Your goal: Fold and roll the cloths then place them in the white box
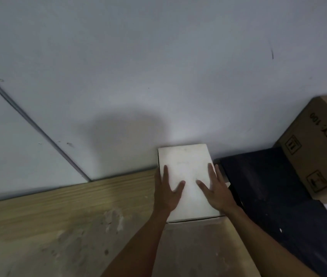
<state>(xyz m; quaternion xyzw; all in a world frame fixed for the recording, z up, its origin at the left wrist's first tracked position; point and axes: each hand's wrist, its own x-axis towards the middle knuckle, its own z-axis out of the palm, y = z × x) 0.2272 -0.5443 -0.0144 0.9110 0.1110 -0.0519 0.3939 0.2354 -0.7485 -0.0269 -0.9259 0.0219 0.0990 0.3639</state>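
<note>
The white box (185,157) stands on the wooden table against the wall, its lid closed and facing me. My left hand (166,191) holds its left edge, thumb lying across the top and fingers down the side. On the box's right edge, my right hand (217,189) holds it the same way. No cloth is in view.
The wooden table (58,208) has a worn, pale patch near me. A black surface (262,176) lies right beside the box, with a brown cardboard carton (318,148) on it at the far right. A grey-white wall (158,76) rises just behind the box.
</note>
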